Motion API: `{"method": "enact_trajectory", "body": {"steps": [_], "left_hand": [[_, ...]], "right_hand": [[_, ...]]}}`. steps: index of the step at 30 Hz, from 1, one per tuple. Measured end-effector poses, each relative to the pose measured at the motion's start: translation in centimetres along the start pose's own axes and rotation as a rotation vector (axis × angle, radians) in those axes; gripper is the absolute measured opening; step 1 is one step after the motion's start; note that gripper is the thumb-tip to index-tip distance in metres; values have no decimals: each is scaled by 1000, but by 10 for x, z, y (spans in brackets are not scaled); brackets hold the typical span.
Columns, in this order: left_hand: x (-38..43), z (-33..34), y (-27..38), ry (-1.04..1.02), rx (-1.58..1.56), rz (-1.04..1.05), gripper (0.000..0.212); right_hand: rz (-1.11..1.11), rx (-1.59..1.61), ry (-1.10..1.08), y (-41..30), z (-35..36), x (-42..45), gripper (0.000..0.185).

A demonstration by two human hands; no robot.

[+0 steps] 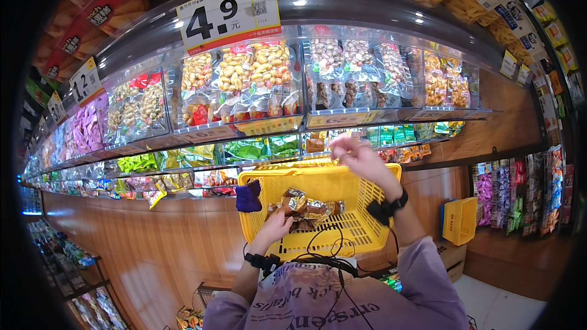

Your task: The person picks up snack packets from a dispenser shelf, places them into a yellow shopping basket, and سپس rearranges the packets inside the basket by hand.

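Note:
A yellow plastic shopping basket (321, 178) stands right before me, below the shelf front. Several small brown snack packets (305, 208) lie inside it, towards its left side. My left hand (274, 227) is inside the basket at these packets; whether it grips one cannot be told. My right hand (360, 158) is raised over the basket's far right rim, near a shelf bin of brown packets (315, 143). Its fingers look bent and blurred, and what they hold, if anything, is unclear. A dark purple cloth-like piece (248, 196) hangs on the basket's left rim.
Clear bins of bagged peanuts (254, 68) and nuts (355, 64) project above the basket. Green snack packets (247, 147) fill a lower tier. Price signs (229, 16) hang from the upper shelf edge. Another yellow basket (460, 221) stands at the right. Dark cables (337, 238) hang before my shirt.

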State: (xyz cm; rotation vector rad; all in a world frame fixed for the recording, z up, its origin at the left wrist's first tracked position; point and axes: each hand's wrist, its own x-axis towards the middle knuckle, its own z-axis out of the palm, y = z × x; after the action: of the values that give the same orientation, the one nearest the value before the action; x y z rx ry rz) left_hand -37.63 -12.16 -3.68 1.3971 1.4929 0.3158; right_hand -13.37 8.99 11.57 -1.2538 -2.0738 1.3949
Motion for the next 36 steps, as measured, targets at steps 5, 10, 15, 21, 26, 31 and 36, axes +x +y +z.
{"method": "enact_trajectory", "body": {"steps": [5,10,15,21,26,31,36], "left_hand": [[-5,2,5,-6,-51,86,39],[2,6,7,-3,-41,117,38],[-3,7,-7,33,-40,101,37],[3,5,-3,10,-34,85,35],[1,5,-11,58,-48,122,36],[-1,0,-17,82,-99,101,36],[-1,-6,-9,99,-72,106,37]], "right_hand": [[45,-616,-78,54,-28,58,38],[338,-392,-104,90,-13,91,66],[435,-489,-372,43,-18,83,74],[575,-131,-652,73,-15,98,83],[579,-155,-670,73,7,114,86],[512,-425,-686,53,28,126,80],[489,-404,-724,62,24,130,73]]}}
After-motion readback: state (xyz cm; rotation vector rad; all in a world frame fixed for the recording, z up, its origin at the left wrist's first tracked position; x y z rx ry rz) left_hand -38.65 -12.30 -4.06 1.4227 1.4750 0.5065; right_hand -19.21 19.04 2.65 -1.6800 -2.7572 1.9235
